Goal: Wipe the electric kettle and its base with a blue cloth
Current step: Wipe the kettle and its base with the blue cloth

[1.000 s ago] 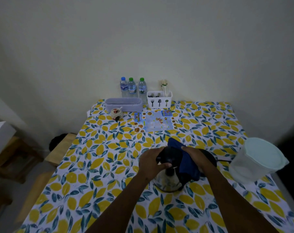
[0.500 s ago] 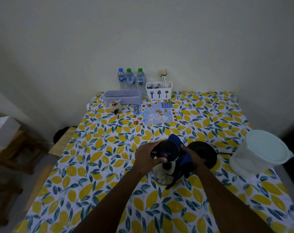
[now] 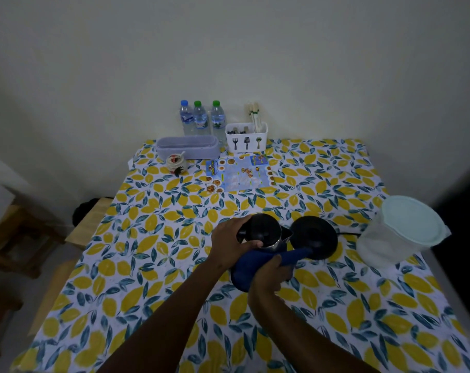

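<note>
**Kettle wiped off its base on a lemon-print table**

While the left hand [image 3: 230,244] curls around the black lid and handle of the electric kettle [image 3: 263,232], the right hand [image 3: 267,275] is closed on a soft, bunched blue cloth [image 3: 255,265] pressed against the kettle's near side. The kettle, a shiny metal cylinder with a domed black top and a small pointed spout, sits near the middle of the table [image 3: 148,265], toward its right edge. Just beside it, on the right, lies its base [image 3: 314,236], a flat, round black disc with a dark cord running toward the right edge; one end of the cloth trails onto the disc's near rim. A glossy cloth printed with yellow lemons and teal leaves covers the table. At the right edge stands a frosted plastic tub [image 3: 400,232] with a pale green lid; along the far edge stand three clear water bottles [image 3: 200,118] and a white cutlery caddy [image 3: 246,137].
</note>
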The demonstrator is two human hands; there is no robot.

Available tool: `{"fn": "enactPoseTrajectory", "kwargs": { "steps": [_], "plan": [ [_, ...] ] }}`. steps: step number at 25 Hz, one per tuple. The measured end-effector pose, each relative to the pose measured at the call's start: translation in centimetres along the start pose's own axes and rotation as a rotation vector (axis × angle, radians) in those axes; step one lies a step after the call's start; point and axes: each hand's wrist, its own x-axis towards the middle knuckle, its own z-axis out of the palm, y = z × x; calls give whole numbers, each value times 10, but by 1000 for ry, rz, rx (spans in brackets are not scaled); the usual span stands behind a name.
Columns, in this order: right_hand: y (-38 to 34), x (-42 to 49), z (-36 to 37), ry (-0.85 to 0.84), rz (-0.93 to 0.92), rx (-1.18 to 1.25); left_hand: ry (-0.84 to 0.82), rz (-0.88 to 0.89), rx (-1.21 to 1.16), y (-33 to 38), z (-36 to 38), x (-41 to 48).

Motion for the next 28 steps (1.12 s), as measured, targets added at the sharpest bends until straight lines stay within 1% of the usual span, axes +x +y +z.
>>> {"fn": "enactPoseTrajectory", "kwargs": {
  "steps": [2,4,6,7,10,13,16,19,23,26,28],
  "plan": [
    [2,10,-6,26,-85,-40,-4,-5,-8,0,0,0],
    [0,22,-20,-33,-138,-39,-24,2,-24,-2,-1,0],
    [-3,36,-33,-46,-171,-46,-89,-10,-104,-9,-5,0],
    [-4,40,-39,-48,-202,-70,-130,-48,-161,-14,-9,0],
    [0,41,-53,-65,-347,-225,-162,-160,-232,-29,-16,-1],
    [7,41,-71,-40,-589,-469,-157,-234,-264,-34,-14,-2],
    [-1,49,-85,20,-768,-607,-32,-265,-382,-29,-3,-7],
    [-16,61,-99,66,-852,-796,102,-276,-443,-20,2,-4],
    [-16,77,-110,51,-890,-1143,228,-291,-475,-12,0,18],
    [-9,87,-108,7,-874,-1365,267,-275,-432,-9,6,35],
    [-6,93,-102,-30,-854,-1469,289,-285,-409,-8,11,45]
  ]
}}
